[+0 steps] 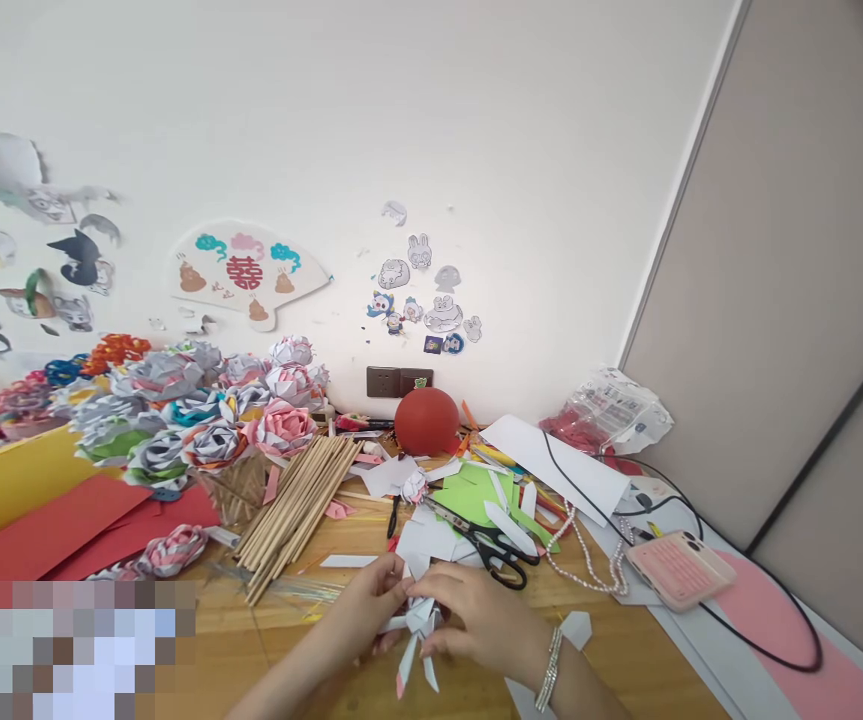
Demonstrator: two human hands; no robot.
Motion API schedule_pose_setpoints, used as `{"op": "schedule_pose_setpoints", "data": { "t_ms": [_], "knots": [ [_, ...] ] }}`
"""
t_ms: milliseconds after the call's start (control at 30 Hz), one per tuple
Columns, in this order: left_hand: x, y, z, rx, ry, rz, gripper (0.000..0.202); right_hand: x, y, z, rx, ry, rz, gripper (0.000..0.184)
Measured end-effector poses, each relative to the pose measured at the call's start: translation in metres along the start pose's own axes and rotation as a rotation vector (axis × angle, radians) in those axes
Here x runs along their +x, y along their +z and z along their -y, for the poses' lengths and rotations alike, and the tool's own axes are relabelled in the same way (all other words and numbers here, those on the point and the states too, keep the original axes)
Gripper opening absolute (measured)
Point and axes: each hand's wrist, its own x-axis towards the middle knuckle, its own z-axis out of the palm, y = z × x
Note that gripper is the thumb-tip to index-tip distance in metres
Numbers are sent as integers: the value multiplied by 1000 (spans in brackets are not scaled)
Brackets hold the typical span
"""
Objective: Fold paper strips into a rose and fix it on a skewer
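Observation:
Between my hands, low in the middle of the head view, is a piece of folded white paper (422,618) with several pointed strips sticking out, one with a pink tip. My left hand (371,605) pinches its left side with closed fingers. From the other side my right hand (472,610), with a sparkly bracelet on the wrist, curls its fingers over the paper. Part of the folded piece is hidden under the fingers. Just beyond my hands lie black-handled scissors (495,550), white paper scraps (427,535) and green paper (468,490).
Left stand bunched paper flowers (198,410), a pile of wooden sticks (300,510) and red paper (63,530). A red balloon-like ball (426,421) sits by the wall. Right are a phone (680,570), a black cable (776,650), a bead string (588,570) and a plastic bag (611,410).

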Motion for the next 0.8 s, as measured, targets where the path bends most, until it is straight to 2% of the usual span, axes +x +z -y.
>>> {"op": "schedule_pose_setpoints", "data": {
  "t_ms": [300,467,567,633,800],
  "knots": [
    [1,1,2,-7,48,10,52,-1,1,2,-61,16,-24,34],
    [-1,0,-3,-58,51,-8,50,-1,-4,5,21,41,-57,43],
    [-5,0,-10,-132,86,-55,48,0,-7,6,59,63,-152,49],
    [-7,1,-14,-187,120,-83,45,1,-8,7,29,56,-237,45],
    [-3,-1,-13,-261,255,-16,51,1,-7,10,-19,43,-375,30]
  ]
}}
